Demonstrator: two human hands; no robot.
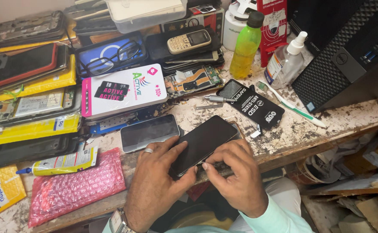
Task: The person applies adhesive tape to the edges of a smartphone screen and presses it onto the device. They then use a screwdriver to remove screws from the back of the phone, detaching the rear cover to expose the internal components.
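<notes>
A black smartphone (pixel 204 141) lies screen up at the front edge of a worn workbench (pixel 292 129). My left hand (pixel 156 183), a ring on one finger, grips its near left corner with thumb and fingers. My right hand (pixel 236 172) pinches the phone's near edge with fingertips; whether it holds a small tool is hidden. A second phone with a silver rim (pixel 148 132) rests just left of the black one, touching my left hand's fingertips.
Pink bubble wrap (pixel 74 187) and a glue tube (pixel 61 164) lie at left. A white box (pixel 122 89), an open phone board (pixel 193 81), a black anti-static pouch (pixel 253 103), a green bottle (pixel 246 45), a pump bottle (pixel 286 62) and a computer tower (pixel 348 56) crowd the back.
</notes>
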